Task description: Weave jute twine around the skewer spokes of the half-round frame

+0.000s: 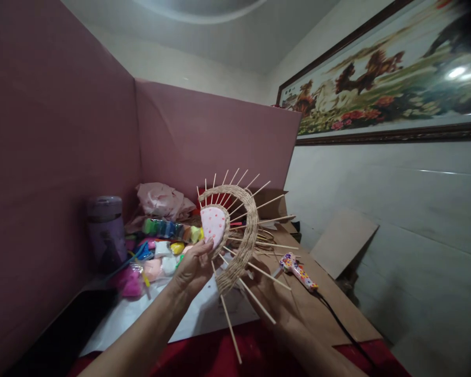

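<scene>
Half-round craft [239,251] up in air over table, between both hands. Thin straight sticks poke out like sun rays. Rough tan twine band, curved. Pink dotted pad, looks soft. Left hand [196,267]: fingers pinched closed on pad's edge. Right hand [267,288]: behind band, finger gap cannot tell. Flowery glue gun [298,271] right of sticks, apart, on flat brown cardboard [317,309]. Open air above sticks.

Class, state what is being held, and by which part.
A tan cord fan with thin wooden sticks: left hand at the lower edge of its pink dotted half-disc; right hand behind, contact hidden.
</scene>
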The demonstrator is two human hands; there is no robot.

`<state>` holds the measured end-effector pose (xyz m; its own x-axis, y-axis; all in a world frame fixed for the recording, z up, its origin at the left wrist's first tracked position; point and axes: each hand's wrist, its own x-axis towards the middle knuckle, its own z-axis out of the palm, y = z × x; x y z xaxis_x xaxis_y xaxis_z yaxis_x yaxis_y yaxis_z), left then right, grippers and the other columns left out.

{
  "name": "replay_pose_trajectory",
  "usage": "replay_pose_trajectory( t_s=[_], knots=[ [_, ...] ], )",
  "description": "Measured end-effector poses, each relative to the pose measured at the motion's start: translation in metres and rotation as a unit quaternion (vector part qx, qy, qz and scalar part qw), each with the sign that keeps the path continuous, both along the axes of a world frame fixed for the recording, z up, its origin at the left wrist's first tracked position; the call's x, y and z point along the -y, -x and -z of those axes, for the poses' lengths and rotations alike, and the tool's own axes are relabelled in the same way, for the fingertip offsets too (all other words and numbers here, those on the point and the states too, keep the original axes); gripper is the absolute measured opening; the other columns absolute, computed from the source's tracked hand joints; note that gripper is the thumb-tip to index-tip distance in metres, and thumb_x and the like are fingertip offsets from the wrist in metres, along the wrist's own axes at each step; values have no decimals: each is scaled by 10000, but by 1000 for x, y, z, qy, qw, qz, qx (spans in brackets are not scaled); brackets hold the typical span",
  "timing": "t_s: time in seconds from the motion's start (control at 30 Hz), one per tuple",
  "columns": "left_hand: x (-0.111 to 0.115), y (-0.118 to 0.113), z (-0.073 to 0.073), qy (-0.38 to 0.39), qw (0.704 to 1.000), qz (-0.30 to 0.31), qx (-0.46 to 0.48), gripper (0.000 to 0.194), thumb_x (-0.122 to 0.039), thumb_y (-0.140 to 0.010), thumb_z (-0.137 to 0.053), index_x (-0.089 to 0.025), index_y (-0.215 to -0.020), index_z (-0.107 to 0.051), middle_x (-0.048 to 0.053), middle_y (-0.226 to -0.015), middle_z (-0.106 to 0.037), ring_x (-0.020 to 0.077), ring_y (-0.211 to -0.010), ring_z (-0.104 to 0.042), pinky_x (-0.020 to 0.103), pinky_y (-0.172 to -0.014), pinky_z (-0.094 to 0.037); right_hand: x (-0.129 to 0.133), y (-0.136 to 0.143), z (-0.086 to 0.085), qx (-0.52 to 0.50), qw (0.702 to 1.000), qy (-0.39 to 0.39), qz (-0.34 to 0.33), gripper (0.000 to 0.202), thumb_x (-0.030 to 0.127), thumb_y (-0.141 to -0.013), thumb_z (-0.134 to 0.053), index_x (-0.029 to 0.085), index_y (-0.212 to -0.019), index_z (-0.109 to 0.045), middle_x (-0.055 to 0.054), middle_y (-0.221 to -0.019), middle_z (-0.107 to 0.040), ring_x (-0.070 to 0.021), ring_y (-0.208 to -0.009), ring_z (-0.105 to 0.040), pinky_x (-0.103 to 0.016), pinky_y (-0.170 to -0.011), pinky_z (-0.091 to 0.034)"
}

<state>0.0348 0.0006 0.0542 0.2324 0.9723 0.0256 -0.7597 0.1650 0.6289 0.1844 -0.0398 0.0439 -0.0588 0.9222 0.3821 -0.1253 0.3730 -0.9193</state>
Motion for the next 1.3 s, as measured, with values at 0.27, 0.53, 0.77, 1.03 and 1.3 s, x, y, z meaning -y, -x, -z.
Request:
replay_pose_trajectory(
  t_s=[0.27,0.53,0.77,1.03,1.3],
  knots=[
    [-13,19,-4,41,998,-8,-54,201,-125,-762,-559,-94,-951,-622,84,-721,-693,134,-513,-621,213,-443,-489,1,-51,-1,-18,988,-38,146,222,354,-770,-619,187,-913,-649,-29,-726,-613,-136,-589,-525,-244,-503,-421],
    [-15,14,-10,-65,995,-5,-75,215,-132,-709,-624,-136,-923,-614,52,-794,-693,140,-625,-646,222,-524,-521,-12,-77,-22,24,978,-59,198,302,431,-742,-631,158,-867,-657,-10,-659,-590,-111,-516,-482,-231,-456,-384],
    [-23,13,-38,-123,986,-52,-99,237,-143,-643,-696,-148,-862,-606,28,-778,-688,124,-599,-626,201,-503,-480,-2,-93,-44,6,926,-173,335,257,408,-820,-548,170,-764,-626,-11,-694,-579,-121,-631,-496,-248,-590,-393],
    [-28,1,-60,-252,935,-237,-79,332,-194,-539,-787,-188,-798,-579,-21,-786,-673,123,-751,-625,236,-708,-500,19,-94,-62,-34,954,-167,247,237,393,-805,-581,176,-724,-633,-11,-629,-566,-109,-538,-475,-241,-503,-384],
    [-27,0,-86,-310,905,-224,-188,291,-250,-588,-752,-182,-839,-622,-8,-681,-652,129,-630,-603,239,-616,-490,33,-86,-64,-51,994,-55,80,296,440,-816,-548,169,-735,-637,-27,-578,-593,-115,-470,-494,-223,-407,-344]
  ],
)
